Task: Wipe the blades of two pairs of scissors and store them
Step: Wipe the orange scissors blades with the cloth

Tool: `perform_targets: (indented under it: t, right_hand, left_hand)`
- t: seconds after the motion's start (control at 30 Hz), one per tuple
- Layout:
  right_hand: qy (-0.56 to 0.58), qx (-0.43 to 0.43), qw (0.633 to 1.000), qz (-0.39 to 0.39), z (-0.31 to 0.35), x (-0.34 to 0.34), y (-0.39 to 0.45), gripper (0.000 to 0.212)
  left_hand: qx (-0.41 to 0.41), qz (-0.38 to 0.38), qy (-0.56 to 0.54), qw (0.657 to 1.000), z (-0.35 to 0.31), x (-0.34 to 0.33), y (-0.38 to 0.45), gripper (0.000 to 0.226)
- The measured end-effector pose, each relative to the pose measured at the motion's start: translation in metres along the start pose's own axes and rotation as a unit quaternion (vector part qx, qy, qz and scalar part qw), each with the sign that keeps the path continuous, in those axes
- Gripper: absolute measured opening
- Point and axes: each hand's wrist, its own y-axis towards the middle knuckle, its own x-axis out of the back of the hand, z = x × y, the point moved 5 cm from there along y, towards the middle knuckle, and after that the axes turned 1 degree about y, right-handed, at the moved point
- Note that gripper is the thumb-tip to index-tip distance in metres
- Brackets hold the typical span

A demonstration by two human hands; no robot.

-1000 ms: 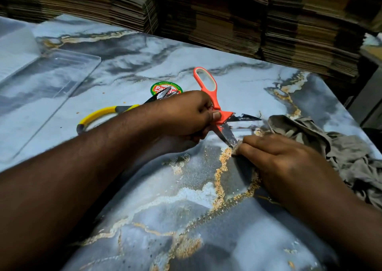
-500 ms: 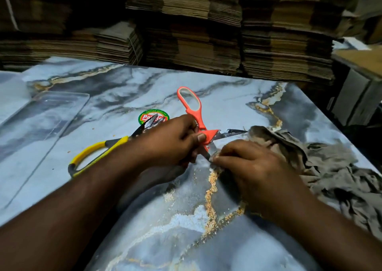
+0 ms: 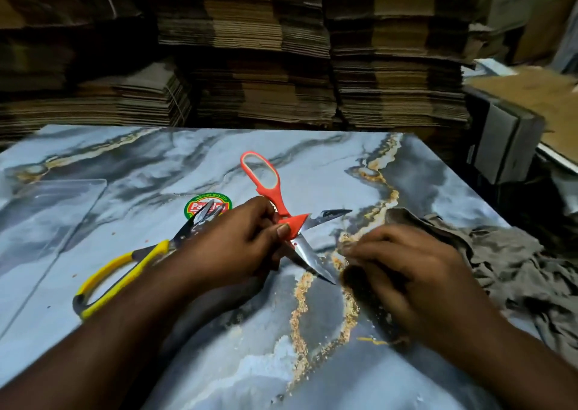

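While the left hand (image 3: 237,240) grips the orange scissors (image 3: 281,218) at the pivot, thumb pressed on the orange plastic and fingers curled beneath, the pair stands spread open: one blade points away toward the right, the other slants down toward the right hand (image 3: 403,272). One orange handle loop rises beyond the left hand's knuckles. Right hand sits just beside the tip of the lower blade, fingers curled over a fold of the grey-brown cloth (image 3: 506,262); motion blur hides whether cloth and blade touch. Rest of the cloth lies crumpled on the marbled surface (image 3: 131,171) past the right wrist. Yellow scissors (image 3: 125,268) lie flat on the surface behind the left forearm, blades slightly parted over a round green-and-red sticker (image 3: 208,206). Clear plastic sheet (image 3: 53,209) lies well left of the left hand. Stacked flattened cardboard (image 3: 281,65) rises beyond the far edge.
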Motion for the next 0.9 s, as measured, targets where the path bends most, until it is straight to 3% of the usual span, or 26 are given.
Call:
perform_targets:
  t: [0.3, 0.43, 0.5, 0.57, 0.67, 0.77, 0.9]
  right_hand:
    - [-0.073, 0.065, 0.991, 0.091, 0.018, -0.033, 0.009, 0.036]
    - [-0.138, 0.08, 0.981, 0.109, 0.009, -0.02, -0.001, 0.02]
    - [-0.096, 0.044, 0.991, 0.076, -0.003, -0.009, 0.001, 0.016]
    - [0.014, -0.068, 0.998, -0.006, -0.012, 0.005, 0.006, 0.015]
    - [0.104, -0.17, 0.972, -0.124, -0.016, 0.011, 0.014, 0.018]
    - [0.066, -0.169, 0.977, -0.113, -0.011, -0.006, 0.027, 0.015]
    - [0.069, -0.159, 0.981, -0.088, -0.008, -0.027, 0.028, 0.021]
  left_hand:
    - [-0.014, -0.033, 0.02, 0.999, 0.004, -0.002, 0.001, 0.018]
    - [0.002, -0.03, -0.076, 0.997, 0.001, 0.001, -0.003, 0.02]
    - [0.02, -0.037, -0.105, 0.994, -0.001, 0.002, -0.005, 0.025]
    - [0.056, -0.049, -0.182, 0.98, -0.002, -0.006, -0.008, 0.02]
    - [0.107, -0.054, -0.288, 0.95, -0.009, -0.024, -0.012, 0.014]
    - [0.114, -0.054, -0.362, 0.924, -0.02, -0.038, -0.017, 0.008]
    - [0.103, -0.021, -0.359, 0.927, -0.034, -0.047, -0.025, 0.016]
